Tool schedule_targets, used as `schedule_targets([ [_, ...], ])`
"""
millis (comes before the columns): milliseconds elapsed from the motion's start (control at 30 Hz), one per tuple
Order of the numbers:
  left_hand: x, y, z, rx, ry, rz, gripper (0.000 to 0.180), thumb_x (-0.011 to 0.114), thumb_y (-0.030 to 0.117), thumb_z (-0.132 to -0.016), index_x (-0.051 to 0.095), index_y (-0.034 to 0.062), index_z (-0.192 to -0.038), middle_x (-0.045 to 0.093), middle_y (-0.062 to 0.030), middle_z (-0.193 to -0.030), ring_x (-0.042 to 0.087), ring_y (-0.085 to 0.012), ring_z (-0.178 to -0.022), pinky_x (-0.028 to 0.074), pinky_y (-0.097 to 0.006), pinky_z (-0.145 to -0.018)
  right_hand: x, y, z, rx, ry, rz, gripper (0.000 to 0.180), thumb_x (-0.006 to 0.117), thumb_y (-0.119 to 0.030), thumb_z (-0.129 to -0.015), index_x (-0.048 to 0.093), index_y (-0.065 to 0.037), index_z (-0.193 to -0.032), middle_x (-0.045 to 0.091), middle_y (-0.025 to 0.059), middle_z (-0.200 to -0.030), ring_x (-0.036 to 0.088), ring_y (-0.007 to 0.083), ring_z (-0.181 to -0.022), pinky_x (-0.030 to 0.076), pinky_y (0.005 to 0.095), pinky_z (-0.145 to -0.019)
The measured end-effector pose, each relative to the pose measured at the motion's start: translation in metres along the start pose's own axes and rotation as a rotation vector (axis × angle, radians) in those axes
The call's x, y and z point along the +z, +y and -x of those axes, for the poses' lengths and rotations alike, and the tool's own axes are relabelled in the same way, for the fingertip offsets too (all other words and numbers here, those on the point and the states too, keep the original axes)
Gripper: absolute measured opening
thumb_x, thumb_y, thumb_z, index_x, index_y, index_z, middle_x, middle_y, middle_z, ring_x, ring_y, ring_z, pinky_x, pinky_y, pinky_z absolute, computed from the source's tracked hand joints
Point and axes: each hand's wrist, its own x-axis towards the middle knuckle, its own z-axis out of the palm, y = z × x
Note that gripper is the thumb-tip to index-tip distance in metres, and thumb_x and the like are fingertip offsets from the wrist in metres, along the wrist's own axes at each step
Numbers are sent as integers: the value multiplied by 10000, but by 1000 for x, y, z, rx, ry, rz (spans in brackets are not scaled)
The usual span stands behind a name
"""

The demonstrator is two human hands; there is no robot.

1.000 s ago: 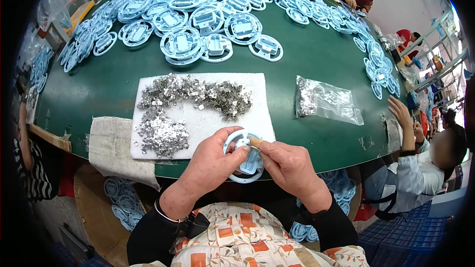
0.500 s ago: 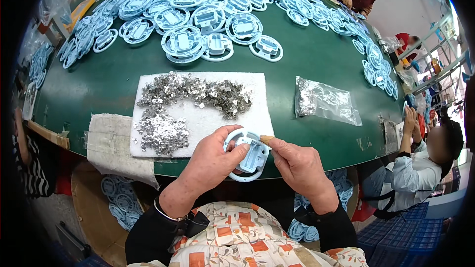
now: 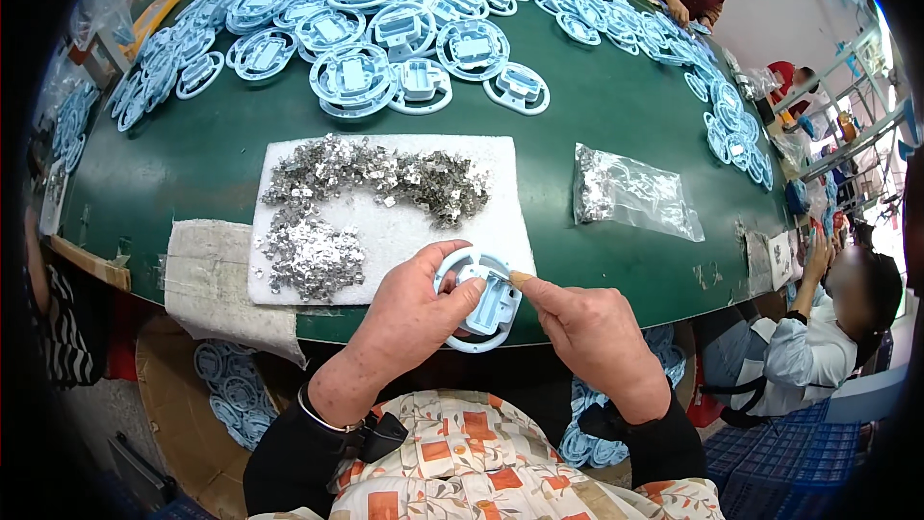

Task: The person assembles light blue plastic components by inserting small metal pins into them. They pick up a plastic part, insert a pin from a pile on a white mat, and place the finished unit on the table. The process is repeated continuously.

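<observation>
My left hand (image 3: 399,313) grips a round light-blue plastic wheel-shaped part (image 3: 496,306) by its left side, thumb laid over the rim. The part has a boxy recess in the middle and is tilted up at the table's near edge. At its upper right, my right hand (image 3: 599,332) has its covered index fingertip against the recess wall, with the other fingers curled under. Whether a tiny piece is pinched there is hidden. Just beyond my hands, small silvery metal pieces (image 3: 316,255) lie heaped on a white foam sheet (image 3: 414,265).
Many more blue wheel parts (image 3: 356,77) are piled across the far side of the green table (image 3: 597,106). A clear bag (image 3: 643,195) of metal pieces lies right, a pale cloth (image 3: 217,274) left. Below is a cardboard box (image 3: 178,404) of parts. Other people sit right and far right.
My right index fingertip has shifted slightly inward over the recess, and the hand has turned a little with its thumb now out of sight. The left hand keeps its hold.
</observation>
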Motion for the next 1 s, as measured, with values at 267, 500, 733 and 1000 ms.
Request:
schedule_targets([
  [267, 1, 0, 1, -11, 2, 10, 500, 656, 155, -964, 498, -76, -1379, 686, -147, -1039, 684, -135, -831, 604, -284, -665, -9, -3, -2, 29, -65, -21, 348, 632, -67, -892, 674, -112, -1235, 668, 154, -697, 673, 348, -635, 526, 451, -570],
  [500, 1, 4, 2, -44, 3, 7, 482, 673, 156, -967, 522, -64, -1369, 683, -99, -1074, 637, -102, -912, 550, -260, -778, -7, -2, -2, 27, -70, -3, 349, 619, -61, -893, 665, -109, -1235, 668, 163, -696, 674, 353, -632, 527, 456, -568],
  [733, 3, 9, 6, -66, 21, 17, 471, 684, 145, -963, 536, -61, -1359, 676, -86, -1115, 615, -92, -969, 522, -247, -857, -17, -4, -8, -27, -152, 124, 304, 615, -58, -876, 652, -82, -1177, 650, 161, -652, 680, 353, -629, 525, 461, -563],
  [1000, 4, 8, 4, -75, 6, 18, 468, 678, 149, -967, 536, -69, -1356, 671, -95, -1140, 613, -98, -1014, 519, -247, -880, -16, -6, -16, -22, -161, 143, 314, 645, -69, -885, 674, -109, -1194, 681, 162, -720, 670, 348, -652, 510, 445, -568],
])
